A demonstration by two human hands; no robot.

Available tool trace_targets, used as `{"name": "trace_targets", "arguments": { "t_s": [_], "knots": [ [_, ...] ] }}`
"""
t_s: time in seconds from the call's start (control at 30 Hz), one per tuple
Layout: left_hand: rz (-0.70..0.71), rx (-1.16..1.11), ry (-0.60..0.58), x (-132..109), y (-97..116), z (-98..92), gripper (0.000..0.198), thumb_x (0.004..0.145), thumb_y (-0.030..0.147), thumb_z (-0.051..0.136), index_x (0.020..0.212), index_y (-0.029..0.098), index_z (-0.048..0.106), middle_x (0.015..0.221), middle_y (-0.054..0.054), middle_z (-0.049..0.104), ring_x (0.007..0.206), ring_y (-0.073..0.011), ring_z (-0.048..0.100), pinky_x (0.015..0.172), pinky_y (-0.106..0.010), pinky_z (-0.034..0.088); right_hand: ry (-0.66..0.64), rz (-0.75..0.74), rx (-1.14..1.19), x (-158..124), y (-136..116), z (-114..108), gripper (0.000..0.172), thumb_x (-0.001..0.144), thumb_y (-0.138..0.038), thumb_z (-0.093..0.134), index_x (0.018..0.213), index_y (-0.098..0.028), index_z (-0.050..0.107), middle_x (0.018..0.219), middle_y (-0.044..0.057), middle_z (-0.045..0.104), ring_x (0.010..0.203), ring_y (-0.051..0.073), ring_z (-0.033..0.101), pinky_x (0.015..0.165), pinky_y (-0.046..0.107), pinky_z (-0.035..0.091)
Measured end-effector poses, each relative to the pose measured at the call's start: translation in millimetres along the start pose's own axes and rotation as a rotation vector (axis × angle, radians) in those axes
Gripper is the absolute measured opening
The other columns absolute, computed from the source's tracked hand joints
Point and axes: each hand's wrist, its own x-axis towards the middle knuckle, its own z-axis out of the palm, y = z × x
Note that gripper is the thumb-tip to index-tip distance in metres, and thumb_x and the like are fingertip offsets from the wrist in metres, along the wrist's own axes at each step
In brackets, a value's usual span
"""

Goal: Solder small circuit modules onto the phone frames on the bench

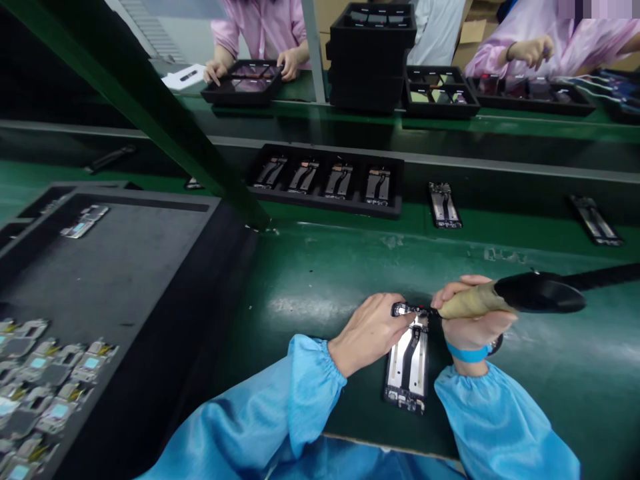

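Head view, forward and down over a green workbench [340,267]. Phone frame [409,363] flat near the bench's near edge, long axis pointing away from the body, inner face up so the top end stays reachable; left hand [367,333] laid at the frame's top left corner, fingers curled and pinched onto a small dark part [407,309] at the top edge, apparently steadying it in place; right hand [473,320] just beside, at the top right corner, fingers wrapped tight around the tape-bound grip of a powered driver [510,297], black body trailing toward the right edge, tip aimed at the same small part; blue wrist strap [467,352] under the blue sleeve cuff, presumably for static grounding.

Large black tray [125,260] at the bench's left edge, within reach of the left arm; small camera-like modules [50,380] grouped in its near left corner, one loose module [85,221] near its far left corner.

Beyond the bench's far edge, a black four-slot tray [327,180] of frames on the conveyor, two single frames [444,205] to its right; further back, a stack of black trays [370,53], and other persons in pink sleeves, one with both hands [216,69] on a shallow tray [245,83].
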Motion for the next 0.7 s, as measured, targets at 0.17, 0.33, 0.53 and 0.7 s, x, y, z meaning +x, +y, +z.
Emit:
{"name": "trace_targets", "arguments": {
  "t_s": [0.17, 0.33, 0.53, 0.7],
  "knots": [
    [-0.004, -0.002, -0.008, 2, 2, -3.9, 0.029, 0.114, 0.036, 0.055, 0.130, 0.025, 0.075, 0.134, -0.011, 0.066, 0.117, -0.0265, 0.065, 0.102, -0.044, 0.058, -0.044, -0.005, 0.031, -6, 5, 3, 0.075, 0.089, -0.094, 0.050, 0.106, -0.022, 0.062, 0.063, -0.003, 0.060, 0.042, 0.017, 0.054, 0.044, 0.032, 0.048],
    [-0.009, -0.030, 0.008, 1, 0, -2.5, 0.026, 0.113, 0.034, 0.058, 0.130, 0.026, 0.076, 0.134, -0.011, 0.066, 0.116, -0.0255, 0.065, 0.101, -0.043, 0.056, -0.058, -0.008, 0.031, -2, 0, 3, 0.074, 0.090, -0.093, 0.051, 0.107, -0.022, 0.064, 0.062, -0.003, 0.061, 0.043, 0.018, 0.056, 0.043, 0.032, 0.049],
    [-0.014, -0.127, 0.037, 2, -8, 3.3, 0.029, 0.108, 0.031, 0.068, 0.136, 0.026, 0.068, 0.137, -0.008, 0.067, 0.119, -0.0252, 0.066, 0.105, -0.042, 0.054, 0.127, -0.100, 0.090, 18, -6, -20, 0.081, 0.094, -0.095, 0.025, 0.102, -0.025, 0.064, 0.056, -0.001, 0.059, 0.037, 0.020, 0.051, 0.038, 0.036, 0.048],
    [-0.125, -0.156, 0.074, 1, -5, 3.8, 0.053, 0.099, 0.030, 0.079, 0.146, 0.023, 0.054, 0.137, -0.009, 0.068, 0.124, -0.0285, 0.066, 0.107, -0.047, 0.054, 0.205, -0.025, 0.074, 24, -9, -31, 0.085, 0.089, -0.100, 0.025, 0.099, -0.025, 0.063, 0.054, -0.001, 0.056, 0.037, 0.021, 0.049, 0.036, 0.037, 0.047]
  ]
}}
